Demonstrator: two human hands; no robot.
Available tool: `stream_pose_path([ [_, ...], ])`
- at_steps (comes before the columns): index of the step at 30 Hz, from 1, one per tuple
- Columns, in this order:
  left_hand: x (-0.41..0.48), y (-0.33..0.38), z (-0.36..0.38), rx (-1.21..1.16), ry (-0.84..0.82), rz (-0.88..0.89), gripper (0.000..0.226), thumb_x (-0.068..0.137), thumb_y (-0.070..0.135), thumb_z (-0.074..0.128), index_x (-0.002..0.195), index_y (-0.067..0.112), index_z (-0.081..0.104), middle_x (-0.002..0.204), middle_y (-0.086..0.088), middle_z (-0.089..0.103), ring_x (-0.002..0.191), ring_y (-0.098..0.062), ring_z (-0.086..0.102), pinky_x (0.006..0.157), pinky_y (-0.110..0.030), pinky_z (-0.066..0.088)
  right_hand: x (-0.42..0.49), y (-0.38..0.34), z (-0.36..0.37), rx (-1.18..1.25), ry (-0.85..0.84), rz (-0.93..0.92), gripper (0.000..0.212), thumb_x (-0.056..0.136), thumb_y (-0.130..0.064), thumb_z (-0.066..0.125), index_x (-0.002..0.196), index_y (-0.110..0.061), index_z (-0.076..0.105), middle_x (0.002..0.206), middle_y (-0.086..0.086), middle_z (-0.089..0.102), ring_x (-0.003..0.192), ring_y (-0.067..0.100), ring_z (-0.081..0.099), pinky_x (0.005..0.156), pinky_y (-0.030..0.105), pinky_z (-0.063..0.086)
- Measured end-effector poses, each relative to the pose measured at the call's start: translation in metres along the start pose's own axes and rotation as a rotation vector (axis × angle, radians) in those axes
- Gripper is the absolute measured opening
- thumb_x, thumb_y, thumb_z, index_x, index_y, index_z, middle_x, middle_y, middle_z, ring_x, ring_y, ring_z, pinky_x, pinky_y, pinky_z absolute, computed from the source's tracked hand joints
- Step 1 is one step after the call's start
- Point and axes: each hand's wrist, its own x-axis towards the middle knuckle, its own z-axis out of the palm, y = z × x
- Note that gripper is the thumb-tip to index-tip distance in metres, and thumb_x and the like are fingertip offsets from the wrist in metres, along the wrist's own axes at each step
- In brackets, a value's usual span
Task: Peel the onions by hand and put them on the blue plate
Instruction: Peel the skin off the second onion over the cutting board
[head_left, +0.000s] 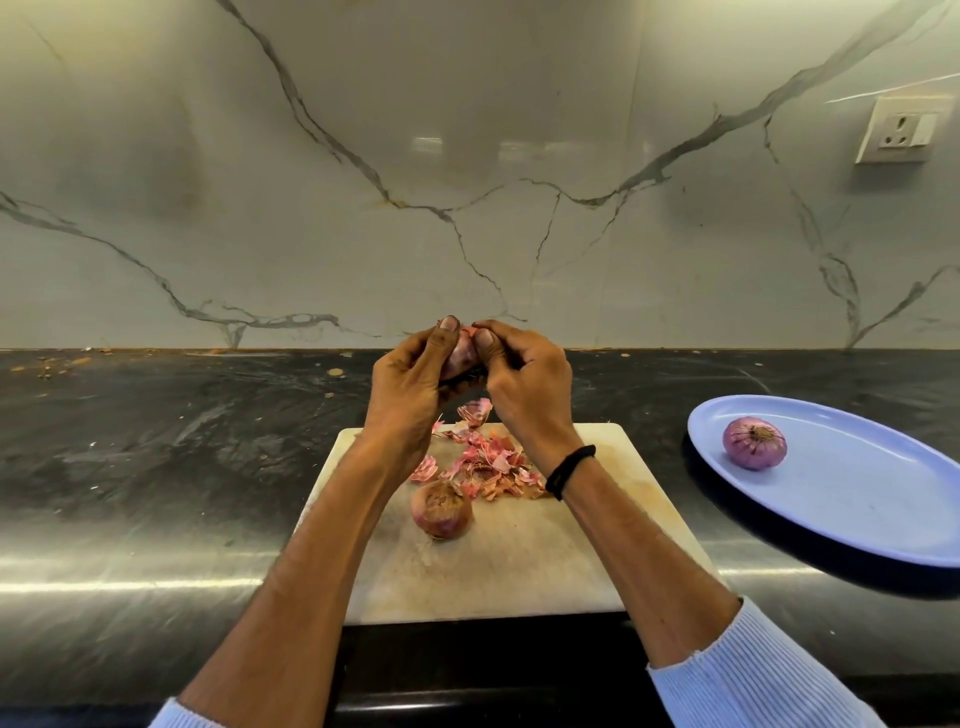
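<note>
1. Currently both hands are raised over the far edge of the cutting board (519, 571). The left hand (410, 384) cups the held onion (464, 353); the right hand (524, 384) pinches at its skin.
2. Held onion mostly hidden by fingers; its root-to-tip axis probably stands upright, unconfirmed.
3. Blue plate (857, 493) lies to the right on the dark counter (156, 441), well apart from the hands, with the right hand nearer. It carries one peeled onion (754, 443).
4. Unpeeled onion (441, 509) sits on the board beside the skin scraps (488, 462).
5. Judgement: peeling is under way; the transfer would go rightward.
</note>
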Motion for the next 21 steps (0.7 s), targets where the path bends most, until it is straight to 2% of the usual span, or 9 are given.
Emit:
stream_pose_path([
  [3, -0.001, 0.002, 0.003, -0.014, 0.003, 0.002, 0.017, 0.099, 0.021, 0.057, 0.103, 0.010, 0.070, 0.086, 0.003, 0.076, 0.083, -0.012, 0.074, 0.065, -0.023, 0.059, 0.002, 0.001, -0.001, -0.048, 0.082, 0.023, 0.020, 0.097, -0.021, 0.063, 0.110, -0.013, 0.075, 0.102, 0.004, 0.073, 0.096, 0.013, 0.065, 0.077, 0.018, 0.054],
  [7, -0.001, 0.003, 0.006, -0.045, 0.027, -0.001, 0.017, 0.101, 0.020, 0.055, 0.095, 0.012, 0.069, 0.082, 0.004, 0.075, 0.080, -0.013, 0.074, 0.064, -0.025, 0.059, 0.005, 0.001, -0.006, -0.042, 0.105, 0.092, 0.019, 0.098, -0.021, 0.063, 0.108, -0.011, 0.076, 0.097, 0.000, 0.073, 0.092, 0.010, 0.065, 0.075, 0.022, 0.058],
  [11, 0.003, 0.002, 0.005, -0.071, 0.079, -0.046, 0.020, 0.101, 0.024, 0.056, 0.091, 0.013, 0.070, 0.081, 0.001, 0.075, 0.081, -0.015, 0.072, 0.068, -0.027, 0.060, 0.007, -0.001, -0.012, -0.019, 0.155, 0.165, 0.016, 0.098, -0.021, 0.063, 0.103, -0.014, 0.077, 0.086, -0.010, 0.069, 0.079, 0.002, 0.062, 0.063, 0.006, 0.046],
  [13, 0.004, 0.003, 0.004, -0.072, 0.088, -0.070, 0.019, 0.099, 0.028, 0.058, 0.092, 0.016, 0.070, 0.075, 0.005, 0.076, 0.075, -0.014, 0.072, 0.071, -0.028, 0.061, 0.009, -0.002, -0.015, 0.006, 0.198, 0.209, 0.016, 0.098, -0.020, 0.062, 0.101, -0.015, 0.076, 0.084, -0.011, 0.069, 0.078, -0.001, 0.061, 0.061, 0.008, 0.044],
  [16, 0.005, 0.004, 0.001, -0.074, 0.093, -0.080, 0.021, 0.096, 0.034, 0.062, 0.093, 0.015, 0.071, 0.076, 0.003, 0.076, 0.071, -0.015, 0.071, 0.075, -0.028, 0.058, 0.010, -0.003, -0.021, 0.036, 0.220, 0.270, 0.015, 0.098, -0.025, 0.062, 0.094, -0.019, 0.076, 0.082, -0.012, 0.070, 0.079, 0.000, 0.063, 0.064, 0.014, 0.043],
  [18, 0.005, 0.004, 0.000, -0.083, 0.098, -0.080, 0.025, 0.095, 0.036, 0.062, 0.092, 0.012, 0.070, 0.078, -0.002, 0.076, 0.070, -0.017, 0.071, 0.074, -0.030, 0.058, 0.010, -0.005, -0.022, 0.020, 0.195, 0.275, 0.021, 0.097, -0.032, 0.063, 0.087, -0.019, 0.076, 0.081, -0.009, 0.072, 0.079, 0.001, 0.063, 0.063, 0.012, 0.040],
  [21, 0.006, 0.004, 0.001, -0.113, 0.104, -0.070, 0.026, 0.097, 0.032, 0.061, 0.094, 0.007, 0.069, 0.081, -0.006, 0.076, 0.071, -0.019, 0.070, 0.063, -0.027, 0.060, 0.009, -0.008, -0.024, 0.006, 0.157, 0.250, 0.037, 0.096, -0.044, 0.061, 0.074, -0.017, 0.072, 0.068, -0.010, 0.066, 0.066, 0.000, 0.058, 0.057, 0.009, 0.037],
])
